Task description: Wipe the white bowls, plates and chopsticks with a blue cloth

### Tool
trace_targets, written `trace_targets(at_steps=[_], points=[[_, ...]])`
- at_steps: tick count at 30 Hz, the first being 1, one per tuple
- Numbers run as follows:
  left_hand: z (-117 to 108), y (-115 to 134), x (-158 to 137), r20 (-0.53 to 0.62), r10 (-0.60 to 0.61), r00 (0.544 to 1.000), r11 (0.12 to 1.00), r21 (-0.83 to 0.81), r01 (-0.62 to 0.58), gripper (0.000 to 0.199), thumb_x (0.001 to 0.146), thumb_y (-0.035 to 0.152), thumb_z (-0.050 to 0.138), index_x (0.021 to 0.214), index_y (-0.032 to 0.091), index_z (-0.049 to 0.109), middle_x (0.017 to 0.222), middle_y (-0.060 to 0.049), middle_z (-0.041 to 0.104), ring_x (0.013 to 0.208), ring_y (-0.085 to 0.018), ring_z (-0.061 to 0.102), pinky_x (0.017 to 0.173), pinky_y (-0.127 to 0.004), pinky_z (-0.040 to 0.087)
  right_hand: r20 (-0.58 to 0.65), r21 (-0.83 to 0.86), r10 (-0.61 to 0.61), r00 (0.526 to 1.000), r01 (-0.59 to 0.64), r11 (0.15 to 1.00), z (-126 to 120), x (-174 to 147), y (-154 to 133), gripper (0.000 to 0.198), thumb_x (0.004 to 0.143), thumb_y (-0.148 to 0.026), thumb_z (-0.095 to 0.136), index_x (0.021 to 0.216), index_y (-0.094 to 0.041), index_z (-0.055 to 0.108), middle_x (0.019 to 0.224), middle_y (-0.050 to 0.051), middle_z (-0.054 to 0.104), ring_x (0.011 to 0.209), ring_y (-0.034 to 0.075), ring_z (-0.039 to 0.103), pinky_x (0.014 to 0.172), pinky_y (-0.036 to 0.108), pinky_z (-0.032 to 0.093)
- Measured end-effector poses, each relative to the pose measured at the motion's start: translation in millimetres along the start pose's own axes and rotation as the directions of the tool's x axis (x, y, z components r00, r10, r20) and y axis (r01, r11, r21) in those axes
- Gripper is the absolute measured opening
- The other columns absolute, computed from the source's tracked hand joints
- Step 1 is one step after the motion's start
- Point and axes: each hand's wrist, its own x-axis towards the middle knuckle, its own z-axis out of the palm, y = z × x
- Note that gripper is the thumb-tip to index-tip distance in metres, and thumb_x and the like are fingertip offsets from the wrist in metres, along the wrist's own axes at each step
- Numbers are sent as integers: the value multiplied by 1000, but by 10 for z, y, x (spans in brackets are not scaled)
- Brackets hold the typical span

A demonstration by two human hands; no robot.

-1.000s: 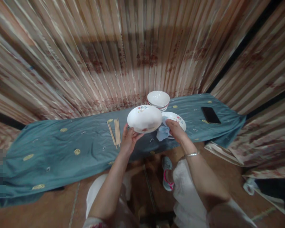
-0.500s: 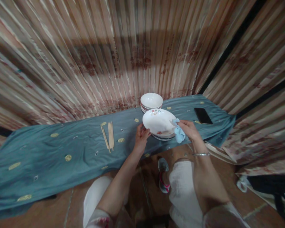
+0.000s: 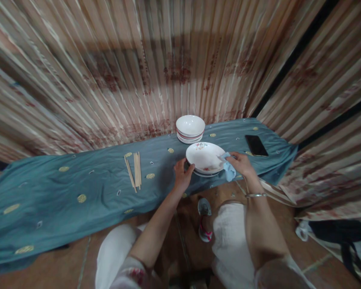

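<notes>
Through the head camera I take the stack of bowls (image 3: 190, 129) as my landmark. The flowered plate (image 3: 205, 155) is on the near side of that stack and slightly to its right, right above some other plates (image 3: 209, 175); I can't tell whether it rests fully on them. I have the left hand (image 3: 183, 173) curled partway around the plate's left edge, thumb on the rim. My right hand (image 3: 240, 163) is closed in a pinch on a blue cloth (image 3: 230, 172), which I hold against the plate's right rim. Left of the stack, the chopsticks (image 3: 137, 170) lie on the cloth-covered counter (image 3: 102, 176); well to its right I see a black phone (image 3: 256, 145). Behind the stack hangs a patterned curtain (image 3: 180, 98).
</notes>
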Motion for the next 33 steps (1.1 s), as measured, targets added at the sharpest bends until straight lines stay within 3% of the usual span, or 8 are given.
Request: trace_targets(at_steps=[6,21,29,33], points=[[-21,-6,-10,24,64,998,995,73,-66,28,75,29,69,101,22,64,107,-8,63,110,-26,51,103,-44,33,8,-108,-11,1000,12,994,-24,25,41,32,69,-33,62,90,-13,75,63,3,68,57,15,57,53,23,41],[5,-29,67,43,80,996,959,270,-89,29,79,28,66,108,22,61,108,-7,64,109,-24,52,95,-41,40,-47,-271,-10,999,-3,962,7,17,-21,34,74,-40,60,91,-15,75,67,4,68,66,19,60,58,26,41],[10,-9,64,17,70,997,958,278,-72,30,78,27,67,107,22,61,109,-8,64,110,-26,51,92,-41,41,-127,-107,-7,992,-7,994,-44,21,-12,40,69,-47,62,88,-15,76,68,4,67,64,18,57,60,28,41],[13,-39,67,17,85,996,956,281,-87,29,79,27,66,106,22,61,108,-8,63,109,-24,52,94,-40,40,-166,181,1,986,29,983,-33,-13,-127,33,64,-44,65,78,-16,75,65,2,68,60,15,55,58,27,43]])
